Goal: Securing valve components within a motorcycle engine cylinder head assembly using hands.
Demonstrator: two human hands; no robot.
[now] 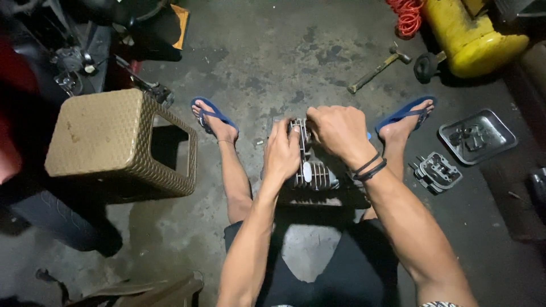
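From the head view, your left hand (282, 154) and right hand (336, 132) are both clamped on the finned metal engine cylinder (310, 170), which stands on the concrete floor (267, 57) between your feet. A woven stool (108, 142) sits left; a metal tray (478, 136) and hammer (380, 67) lie right.

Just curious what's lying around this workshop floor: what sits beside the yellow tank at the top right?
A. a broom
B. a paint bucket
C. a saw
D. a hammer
D: a hammer with a wooden handle lies on the concrete floor, left of the yellow tank.
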